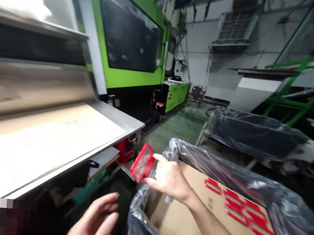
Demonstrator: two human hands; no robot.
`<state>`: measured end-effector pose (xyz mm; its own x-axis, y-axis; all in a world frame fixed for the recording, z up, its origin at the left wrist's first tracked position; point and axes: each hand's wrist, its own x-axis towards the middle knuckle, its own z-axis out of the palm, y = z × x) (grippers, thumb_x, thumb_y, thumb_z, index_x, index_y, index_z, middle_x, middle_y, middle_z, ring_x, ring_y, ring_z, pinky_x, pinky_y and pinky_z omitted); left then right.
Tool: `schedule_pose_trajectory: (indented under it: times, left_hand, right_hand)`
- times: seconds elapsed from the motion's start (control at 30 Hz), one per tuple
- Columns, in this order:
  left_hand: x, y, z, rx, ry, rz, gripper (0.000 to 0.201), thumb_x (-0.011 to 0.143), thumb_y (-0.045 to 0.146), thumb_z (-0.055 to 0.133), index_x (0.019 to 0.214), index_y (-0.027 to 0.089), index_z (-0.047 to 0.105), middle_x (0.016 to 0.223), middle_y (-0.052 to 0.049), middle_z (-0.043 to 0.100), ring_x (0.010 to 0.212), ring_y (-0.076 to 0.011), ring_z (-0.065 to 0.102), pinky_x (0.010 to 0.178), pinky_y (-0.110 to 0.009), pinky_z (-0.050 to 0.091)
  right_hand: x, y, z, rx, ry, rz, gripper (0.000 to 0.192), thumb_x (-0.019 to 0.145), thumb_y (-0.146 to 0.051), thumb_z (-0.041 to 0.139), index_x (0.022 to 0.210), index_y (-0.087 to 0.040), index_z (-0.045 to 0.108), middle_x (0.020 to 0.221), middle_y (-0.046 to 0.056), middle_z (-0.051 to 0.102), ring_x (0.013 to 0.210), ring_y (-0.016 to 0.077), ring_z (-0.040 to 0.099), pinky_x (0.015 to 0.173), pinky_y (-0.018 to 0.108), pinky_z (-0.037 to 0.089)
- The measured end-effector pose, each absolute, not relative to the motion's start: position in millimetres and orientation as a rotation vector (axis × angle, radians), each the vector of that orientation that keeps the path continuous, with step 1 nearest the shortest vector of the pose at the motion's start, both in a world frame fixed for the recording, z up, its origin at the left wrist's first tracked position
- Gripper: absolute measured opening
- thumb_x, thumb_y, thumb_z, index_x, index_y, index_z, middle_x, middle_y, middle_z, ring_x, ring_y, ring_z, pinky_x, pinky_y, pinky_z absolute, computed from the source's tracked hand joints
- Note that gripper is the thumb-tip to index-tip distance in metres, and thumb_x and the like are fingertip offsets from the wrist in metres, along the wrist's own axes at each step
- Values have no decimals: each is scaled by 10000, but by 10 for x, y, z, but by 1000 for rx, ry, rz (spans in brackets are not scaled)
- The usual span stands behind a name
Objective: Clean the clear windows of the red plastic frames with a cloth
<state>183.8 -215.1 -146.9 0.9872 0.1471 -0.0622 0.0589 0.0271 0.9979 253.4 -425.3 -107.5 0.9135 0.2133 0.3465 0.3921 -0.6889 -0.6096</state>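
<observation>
My right hand (170,178) grips a red plastic frame-shaped part (143,163) by its right side, thumb below and fingers above. The part is tilted, with a see-through middle, and is held over the near left corner of a plastic-lined box (139,206). My left hand (97,218) is lower and to the left, fingers curved and apart from the thumb, with nothing in it. Inside the box, several similar red parts (237,207) lie in rows on a cardboard sheet (190,214).
On the left stands a metal-edged worktable (114,110) with a pale board top. A green machine (132,81) with a dark window rises behind it. Another plastic-covered bin (253,136) and a green metal frame (297,92) are at the right.
</observation>
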Motion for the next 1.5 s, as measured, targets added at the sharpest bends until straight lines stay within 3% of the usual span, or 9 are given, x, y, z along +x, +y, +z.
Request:
schedule_pose_trajectory:
  times: [0.1, 0.13, 0.33, 0.47, 0.57, 0.67, 0.8, 1.07, 1.5]
  left_hand:
    - [1884, -2093, -1179, 1261, 180, 99, 441, 538, 442, 819, 898, 217, 703, 884, -73, 716, 892, -290, 639, 684, -330, 539]
    - [1890, -2058, -1069, 1206, 169, 137, 395, 548, 448, 811, 842, 204, 707, 858, -79, 717, 884, -292, 642, 685, -329, 539]
    - [1652, -1535, -472, 1028, 192, 439, 388, 678, 407, 735, 1020, 243, 651, 937, -35, 701, 939, -246, 625, 746, -303, 519]
    - [1429, -997, -117, 1132, 194, 607, 305, 660, 444, 744, 823, 195, 676, 779, -23, 675, 776, -182, 615, 665, -217, 500]
    - [1277, -623, 195, 1248, 114, 723, 283, 648, 444, 757, 732, 188, 670, 656, 0, 626, 670, -125, 558, 646, -159, 474]
    - [1121, -359, 500, 1336, 29, 804, 253, 648, 412, 765, 701, 189, 660, 594, 12, 582, 614, -109, 512, 587, -147, 450]
    - [933, -164, 809, 1427, -42, 866, 210, 681, 380, 745, 748, 210, 642, 581, 22, 562, 566, -104, 468, 524, -165, 423]
    - [682, -7, 1144, 1553, -86, 1029, 224, 651, 382, 739, 658, 193, 619, 526, 6, 534, 501, -102, 422, 429, -172, 366]
    - [593, 52, 1211, 1761, -45, 1093, 269, 709, 481, 663, 679, 245, 536, 597, 15, 546, 589, -142, 451, 508, -206, 376]
  right_hand:
    - [2451, -3594, -767, -2323, -637, -429, 634, 703, -525, 633, 1172, -114, 517, 722, 49, 691, 637, 211, 666, 605, 288, 485]
    - [2429, -3393, -690, -2320, -711, -482, 617, 726, -523, 606, 1170, -103, 520, 747, 70, 696, 650, 222, 669, 601, 293, 480]
    - [2263, -2414, -336, -2206, -1030, -738, 627, 821, -497, 483, 1230, -22, 489, 834, 142, 699, 689, 251, 673, 584, 306, 473]
    - [2107, -2082, 22, -1933, -1169, -690, 606, 792, -497, 580, 1244, -99, 509, 801, 77, 684, 668, 199, 646, 575, 278, 468]
    - [2030, -1974, 376, -1683, -1173, -525, 395, 792, -414, 626, 1107, -177, 600, 656, -16, 603, 516, 100, 534, 482, 215, 405]
    - [2002, -1858, 733, -1480, -1109, -492, 181, 817, -326, 602, 915, -177, 637, 552, -62, 473, 434, 53, 398, 402, 187, 307]
    - [1968, -1639, 1133, -1264, -1103, -534, 144, 808, -319, 617, 810, -177, 643, 583, -58, 432, 467, 43, 375, 404, 179, 289]
    - [1841, -1375, 1524, -1176, -1181, -493, 245, 772, -418, 651, 817, -178, 643, 570, -59, 435, 472, 48, 372, 401, 181, 293]
    - [1744, -1356, 1625, -1124, -1230, -391, 140, 729, -288, 703, 780, -172, 643, 576, -47, 528, 470, 54, 437, 394, 171, 327]
